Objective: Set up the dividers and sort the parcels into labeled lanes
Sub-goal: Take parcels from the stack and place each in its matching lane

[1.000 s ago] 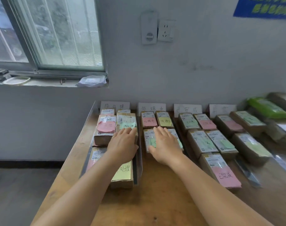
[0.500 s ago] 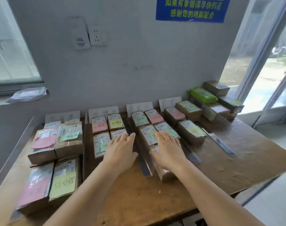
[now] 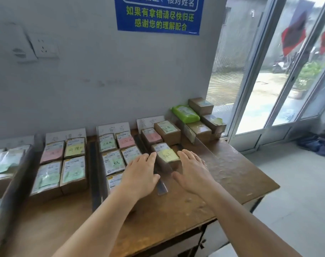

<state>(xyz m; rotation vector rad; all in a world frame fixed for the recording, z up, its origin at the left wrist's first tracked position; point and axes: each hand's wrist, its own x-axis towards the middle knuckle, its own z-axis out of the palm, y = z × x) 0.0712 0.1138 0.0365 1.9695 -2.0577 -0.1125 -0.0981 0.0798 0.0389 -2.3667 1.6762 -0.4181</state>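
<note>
Small cardboard parcels with pink, yellow and green notes lie in lanes on a wooden table (image 3: 237,179), split by clear dividers (image 3: 95,164). White lane labels (image 3: 113,127) lean on the wall behind. My left hand (image 3: 140,175) lies flat, fingers straight, over the parcels of the third lane. My right hand (image 3: 192,171) is flat too, on the table just right of a yellow-noted parcel (image 3: 166,154) in the fourth lane. A divider (image 3: 160,184) shows between the two hands.
Unsorted boxes (image 3: 200,105) and a green packet (image 3: 185,114) are stacked at the table's back right corner by a glass door (image 3: 269,89). A blue notice (image 3: 158,14) and a wall socket (image 3: 45,46) are on the wall. The table's right edge drops to the floor.
The view has swung right along the table. Both flat hands have moved from the first and second lanes across to the third and fourth lanes.
</note>
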